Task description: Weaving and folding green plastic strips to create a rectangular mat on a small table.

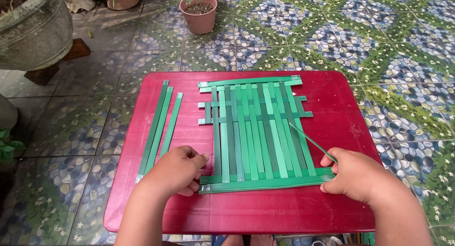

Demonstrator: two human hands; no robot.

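A partly woven mat of green strips (256, 132) lies on a small red table (332, 99). Several vertical strips are crossed by horizontal strips near the top and bottom. My left hand (177, 170) rests on the table at the mat's lower left corner, fingers curled beside the bottom horizontal strips. My right hand (355, 172) is at the lower right corner, pinching a thin green sliver (310, 141) that slants up to the left over the mat, while its fingers touch the end of the bottom strips.
Three loose green strips (159, 127) lie on the table's left side. A pink flowerpot (199, 13) and a large grey stone planter (35, 30) stand on the patterned tile floor (403, 47) behind the table.
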